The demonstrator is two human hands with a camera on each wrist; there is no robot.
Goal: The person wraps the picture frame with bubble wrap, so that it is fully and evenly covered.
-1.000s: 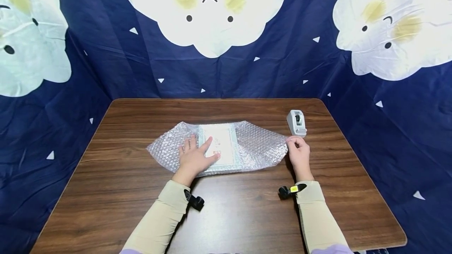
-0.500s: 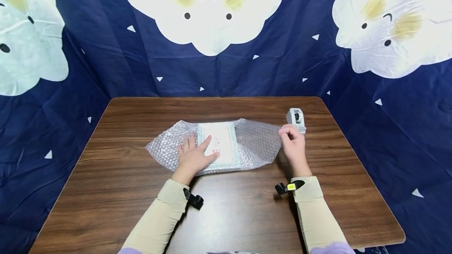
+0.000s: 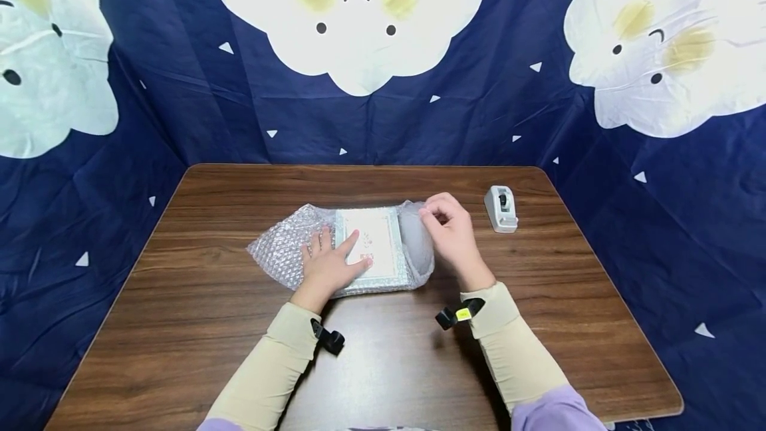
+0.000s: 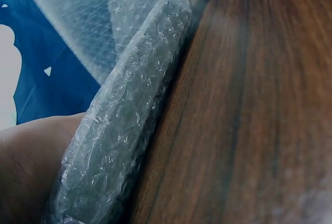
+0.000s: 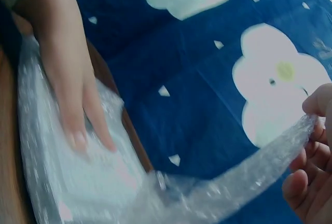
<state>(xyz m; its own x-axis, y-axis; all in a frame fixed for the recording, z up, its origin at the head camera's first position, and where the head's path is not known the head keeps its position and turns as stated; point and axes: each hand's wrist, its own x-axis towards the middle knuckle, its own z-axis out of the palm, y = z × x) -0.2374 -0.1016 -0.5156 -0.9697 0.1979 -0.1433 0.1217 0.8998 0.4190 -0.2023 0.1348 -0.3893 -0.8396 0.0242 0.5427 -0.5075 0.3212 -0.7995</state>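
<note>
A flat, pale rectangular item (image 3: 382, 245) with a light blue patterned border, like a frame or box, lies mid-table on bubble wrap (image 3: 281, 248). My left hand (image 3: 328, 267) presses on its left side with fingers spread. In the head view my right hand (image 3: 450, 226) pinches the right end of the bubble wrap between thumb and fingers, lifting it in a curve beside the item. The right wrist view shows that raised strip of bubble wrap (image 5: 244, 182) running up to the pinching fingertips. Bubble wrap (image 4: 124, 105) also covers the item's near edge in the left wrist view.
A white tape dispenser (image 3: 501, 209) stands at the back right of the brown wooden table (image 3: 239, 364). Dark blue cloth (image 3: 371, 128) with white cloud shapes hangs behind the table and along both sides.
My right hand has moved left and up, lifting the right end of the bubble wrap from flat toward the item. The left hand has stayed in place.
</note>
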